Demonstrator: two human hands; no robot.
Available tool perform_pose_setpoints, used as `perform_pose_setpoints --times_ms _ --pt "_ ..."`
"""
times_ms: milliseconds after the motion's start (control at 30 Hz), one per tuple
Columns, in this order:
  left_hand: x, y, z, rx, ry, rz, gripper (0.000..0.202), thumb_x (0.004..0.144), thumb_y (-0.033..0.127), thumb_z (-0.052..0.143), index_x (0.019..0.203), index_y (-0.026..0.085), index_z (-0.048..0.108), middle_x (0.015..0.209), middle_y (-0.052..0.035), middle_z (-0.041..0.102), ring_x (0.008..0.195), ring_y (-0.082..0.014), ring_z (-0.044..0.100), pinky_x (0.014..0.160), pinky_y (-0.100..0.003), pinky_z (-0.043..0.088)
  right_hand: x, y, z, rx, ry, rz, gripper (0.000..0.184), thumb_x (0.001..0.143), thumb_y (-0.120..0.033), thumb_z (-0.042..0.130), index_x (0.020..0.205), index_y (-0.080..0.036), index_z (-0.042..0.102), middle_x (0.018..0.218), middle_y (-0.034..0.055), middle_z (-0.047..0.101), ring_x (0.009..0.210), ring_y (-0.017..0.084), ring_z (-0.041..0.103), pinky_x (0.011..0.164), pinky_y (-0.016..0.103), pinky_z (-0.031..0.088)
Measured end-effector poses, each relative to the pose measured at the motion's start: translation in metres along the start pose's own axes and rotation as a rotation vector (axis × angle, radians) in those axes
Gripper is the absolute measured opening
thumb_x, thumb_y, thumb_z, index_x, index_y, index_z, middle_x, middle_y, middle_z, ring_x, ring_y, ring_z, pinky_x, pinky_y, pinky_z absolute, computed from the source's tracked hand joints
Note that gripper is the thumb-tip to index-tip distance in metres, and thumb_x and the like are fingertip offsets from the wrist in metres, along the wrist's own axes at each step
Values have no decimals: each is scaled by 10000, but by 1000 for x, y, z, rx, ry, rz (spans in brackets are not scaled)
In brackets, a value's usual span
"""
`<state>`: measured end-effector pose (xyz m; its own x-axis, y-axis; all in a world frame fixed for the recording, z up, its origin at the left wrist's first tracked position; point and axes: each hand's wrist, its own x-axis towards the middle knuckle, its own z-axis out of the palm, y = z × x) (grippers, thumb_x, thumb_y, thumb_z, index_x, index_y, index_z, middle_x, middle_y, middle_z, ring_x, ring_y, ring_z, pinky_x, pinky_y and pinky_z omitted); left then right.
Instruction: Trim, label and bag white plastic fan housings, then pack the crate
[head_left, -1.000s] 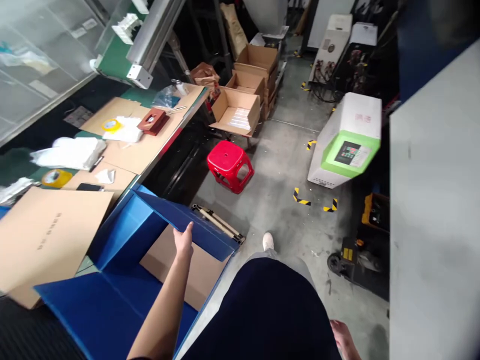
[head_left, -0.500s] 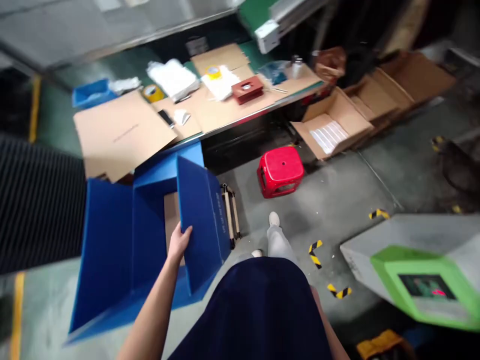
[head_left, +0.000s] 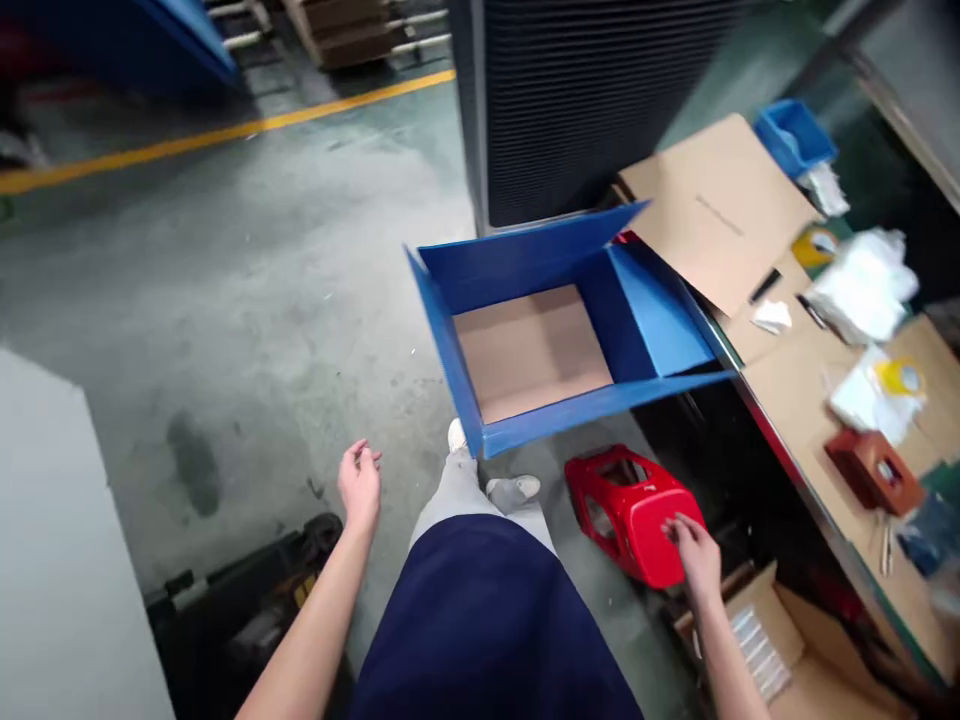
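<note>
My left hand [head_left: 360, 483] hangs over the floor on the left, fingers loosely bent and apart, holding nothing. My right hand [head_left: 696, 556] is above the red plastic stool [head_left: 652, 525], overlapping the edge of its seat in view. Its fingers are loosely bent and nothing shows in them; whether they touch the stool I cannot tell. In front of me stands a large blue box [head_left: 551, 415] with its flaps up. A brown cardboard sheet [head_left: 532, 350] covers its bottom. Neither hand is on the box.
A workbench [head_left: 802, 400] on the right carries a cardboard sheet [head_left: 720, 210], yellow tape rolls [head_left: 816, 246], a white bundle [head_left: 866, 285] and a blue bin [head_left: 795, 138]. An open carton [head_left: 817, 650] with white items sits lower right. Behind the box rises a dark ribbed stack [head_left: 592, 100].
My view has swung left, so the bench now lies on the right. My left hand has let go of the blue box's flap. My right hand has come into view near the stool.
</note>
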<state>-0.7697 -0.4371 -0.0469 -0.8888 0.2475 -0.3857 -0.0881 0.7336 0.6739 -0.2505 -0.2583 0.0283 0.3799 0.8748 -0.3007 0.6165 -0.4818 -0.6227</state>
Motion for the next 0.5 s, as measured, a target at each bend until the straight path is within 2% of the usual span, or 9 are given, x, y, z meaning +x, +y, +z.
perform_pose_setpoints --times_ms 33,100,167,233,300,367,500 --pt "3 -16 0 -46 -26 -103 350 983 403 537 1222 151 583 1118 -86 656 912 -189 668 777 -379 584 15 -27 14 -9 -19 -57 331 936 -418 612 1030 -107 674 881 59 712 776 169 701 724 342 597" --pt "13 -39 7 -130 -114 -266 326 965 386 582 1187 148 607 1094 -76 666 893 -180 667 772 -370 586 28 -81 46 -29 -8 -191 436 933 -464 568 1142 -93 665 997 114 731 901 215 721 837 387 588" --pt "28 -54 22 -203 -227 -377 307 956 370 601 1166 146 621 1091 -73 671 903 -182 669 785 -377 587 23 -126 81 -68 23 -326 507 930 -492 544 1249 -108 641 1160 145 707 1067 249 688 975 418 529" --pt "43 -63 45 -268 -330 -453 310 954 365 606 1176 150 621 1123 -79 668 937 -191 668 809 -390 586 10 -158 114 -134 19 -435 507 926 -500 552 1266 -139 655 1227 141 689 1153 265 646 1050 433 468" --pt "54 -68 76 -320 -422 -507 316 951 364 609 1187 154 620 1151 -85 663 967 -199 666 830 -403 583 -4 -175 142 -217 -33 -505 490 929 -504 551 1244 -153 681 1216 135 699 1153 274 640 1054 436 454" --pt "58 -72 112 -361 -505 -548 309 952 361 608 1186 159 623 1170 -89 659 984 -202 662 844 -407 581 -12 -178 162 -306 -103 -543 490 945 -511 518 1224 -149 696 1181 137 716 1113 278 656 1015 433 475" --pt "53 -74 194 -405 -612 -586 327 947 360 615 1205 159 617 1195 -95 651 1005 -210 659 857 -418 578 -16 -168 177 -500 -177 -589 499 944 -527 502 1188 -149 719 1175 152 723 1084 314 660 978 463 479"
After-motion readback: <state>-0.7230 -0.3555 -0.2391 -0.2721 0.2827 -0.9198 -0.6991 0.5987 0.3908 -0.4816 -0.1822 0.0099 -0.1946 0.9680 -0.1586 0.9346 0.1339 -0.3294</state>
